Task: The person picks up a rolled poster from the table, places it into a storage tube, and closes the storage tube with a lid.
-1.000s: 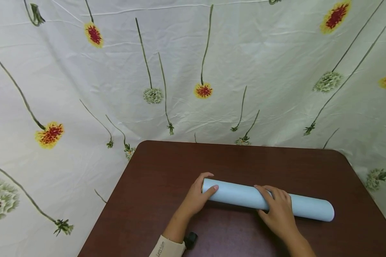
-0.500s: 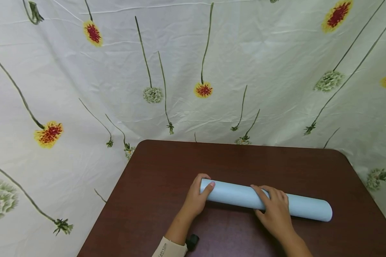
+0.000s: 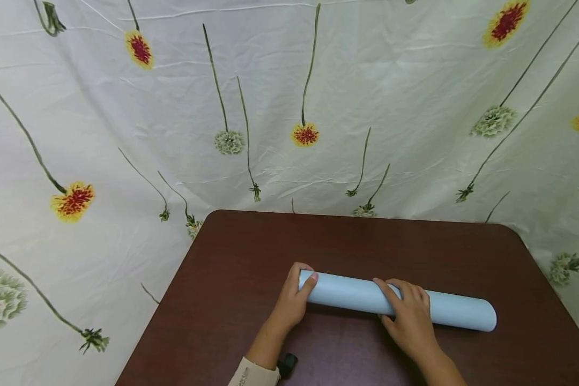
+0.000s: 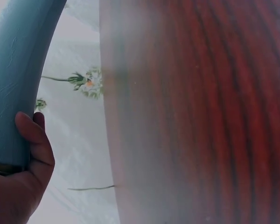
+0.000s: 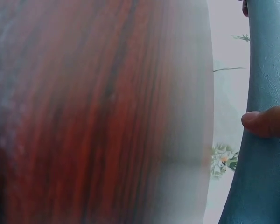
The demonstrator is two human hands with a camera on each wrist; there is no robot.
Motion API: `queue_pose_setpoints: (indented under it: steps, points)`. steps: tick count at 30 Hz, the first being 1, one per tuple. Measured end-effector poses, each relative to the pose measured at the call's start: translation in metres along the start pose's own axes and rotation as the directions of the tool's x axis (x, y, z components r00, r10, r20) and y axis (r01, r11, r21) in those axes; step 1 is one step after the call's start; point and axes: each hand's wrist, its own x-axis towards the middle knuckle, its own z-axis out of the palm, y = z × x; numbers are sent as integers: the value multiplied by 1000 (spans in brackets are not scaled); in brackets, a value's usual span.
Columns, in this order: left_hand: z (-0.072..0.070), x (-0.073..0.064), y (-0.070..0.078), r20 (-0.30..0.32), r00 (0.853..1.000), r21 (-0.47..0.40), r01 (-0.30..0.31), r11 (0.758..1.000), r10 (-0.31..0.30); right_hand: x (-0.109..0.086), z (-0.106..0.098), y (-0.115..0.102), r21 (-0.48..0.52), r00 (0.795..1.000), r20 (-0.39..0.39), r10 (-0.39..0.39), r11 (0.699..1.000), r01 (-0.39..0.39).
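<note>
A long light-blue roll [image 3: 347, 292], smooth and tube-shaped, lies slantwise in both hands over the table, its right end nearer the person. My left hand [image 3: 289, 303] grips the roll's left end, thumb on the near side and fingers round the far side. In the left wrist view the roll [image 4: 18, 79] shows a dark edge at its end beside the curled fingers. My right hand [image 3: 410, 316] holds the roll right of its middle, fingers over the top and thumb on the near side. The right wrist view shows only the thumb [image 5: 266, 122] against the roll [image 5: 270, 60].
The dark brown wooden table [image 3: 251, 241] has rounded far corners. Behind it hangs a white cloth [image 3: 173, 107] printed with flowers and stems. A dark strapped device [image 3: 287, 364] sits at the left wrist, by a beige cuff [image 3: 255, 373].
Both hands and the roll have shifted slightly to the left. The left hand has closed more fully round the roll's end, and the right hand keeps its hold.
</note>
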Motion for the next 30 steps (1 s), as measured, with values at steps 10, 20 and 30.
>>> queue_pose_setpoints:
  steps: [10, 20, 30]
  points:
    - [-6, 0, -2, 54, 998, 25, 16, 1000, -18, -2, 2, 2, -1, 1000, -4, -26, 1000, 26]
    - [-16, 3, -6, 45, 991, -39, 126, 991, -124, 1, 1, 8, 18, 998, 3, -67, 998, 67]
    - [-27, 8, -12, -73, 991, -53, 104, 993, -108, 3, -6, 14, 42, 1000, -10, -18, 999, 19]
